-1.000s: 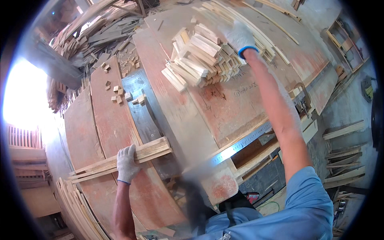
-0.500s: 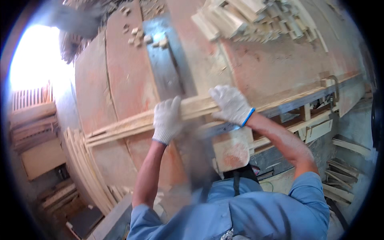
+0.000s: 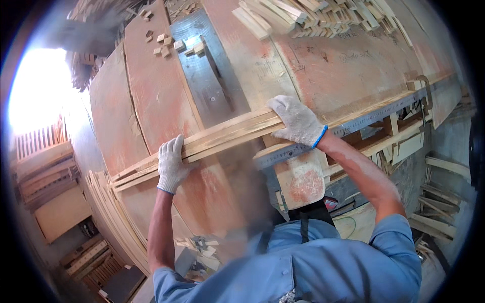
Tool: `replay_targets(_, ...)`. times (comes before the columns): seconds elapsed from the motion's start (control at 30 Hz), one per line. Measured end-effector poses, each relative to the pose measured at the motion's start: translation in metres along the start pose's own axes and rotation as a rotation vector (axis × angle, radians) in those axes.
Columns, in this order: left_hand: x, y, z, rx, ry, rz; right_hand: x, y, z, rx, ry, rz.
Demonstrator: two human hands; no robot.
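Observation:
A bundle of long pale wooden strips (image 3: 217, 139) lies across the reddish-brown saw table (image 3: 151, 96). My left hand (image 3: 171, 164), in a white knit glove, grips the bundle near its left part. My right hand (image 3: 298, 121), also in a white glove with a blue cuff, presses on the bundle's right end. The strips cross the grey metal centre plate (image 3: 202, 86) of the table. A metal ruler edge (image 3: 364, 121) runs along the table's near side under my right wrist.
A stack of short cut wooden pieces (image 3: 313, 17) lies at the far right of the table. Small wooden offcut blocks (image 3: 177, 45) sit at the far end of the grey plate. Long thin slats (image 3: 113, 212) lean at the left, and wooden frames (image 3: 45, 171) stand beyond them.
My right hand came back from the far stack of cut pieces and now rests on the strip bundle beside my left hand. The view has shifted closer over the table.

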State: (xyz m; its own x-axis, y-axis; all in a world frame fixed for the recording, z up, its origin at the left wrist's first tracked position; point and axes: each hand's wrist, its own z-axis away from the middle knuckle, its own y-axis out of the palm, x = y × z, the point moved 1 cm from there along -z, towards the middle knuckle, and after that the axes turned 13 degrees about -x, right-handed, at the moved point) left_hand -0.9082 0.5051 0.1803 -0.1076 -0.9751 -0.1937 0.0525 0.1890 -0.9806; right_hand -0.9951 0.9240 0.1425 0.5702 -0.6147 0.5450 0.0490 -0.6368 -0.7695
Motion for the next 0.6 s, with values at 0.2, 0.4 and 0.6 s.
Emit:
replay_targets(0.2,0.0,0.003,-0.03,-0.083,0.006,-0.047,-0.002,0.003,0.007,-0.114,0.459,0.009)
replay_targets(0.4,0.002,0.003,-0.054,-0.068,0.006,-0.065,-0.007,0.014,0.008,-0.262,0.505,-0.057)
replay_targets(0.6,0.004,0.004,-0.069,-0.083,0.011,-0.093,-0.001,0.004,-0.002,-0.208,0.606,-0.126)
